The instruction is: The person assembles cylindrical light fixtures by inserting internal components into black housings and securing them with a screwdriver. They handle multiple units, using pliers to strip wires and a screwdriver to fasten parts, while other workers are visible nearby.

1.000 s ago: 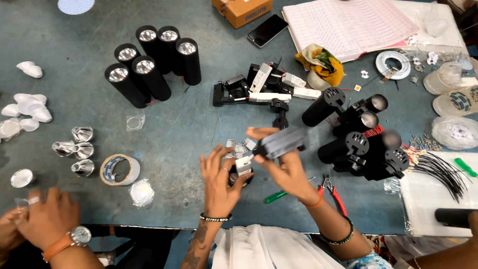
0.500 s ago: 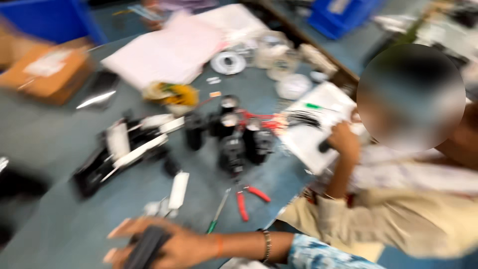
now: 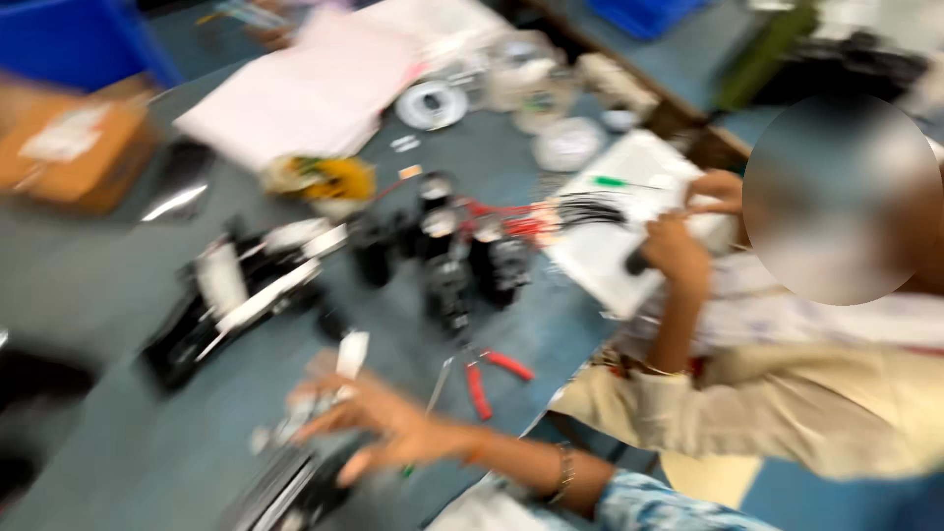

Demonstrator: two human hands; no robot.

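Since half a second ago view panned further; my right hand (image 3: 393, 423) now spread open over the black part (image 3: 295, 487) on the surface (image 3: 118, 295). Left hand unseen. I'd steady view, then grip squarely.

table (image 3: 118, 295) grey-blue | pliers (image 3: 492, 376) red-handled | paper (image 3: 305, 93) pink | box (image 3: 74, 152) brown

A grey-blue worktop (image 3: 118, 295) fills most of the blurred view, evenly lit. A blue bin (image 3: 69, 39) stands at its far left corner, and blue floor (image 3: 865, 501) shows at lower right.
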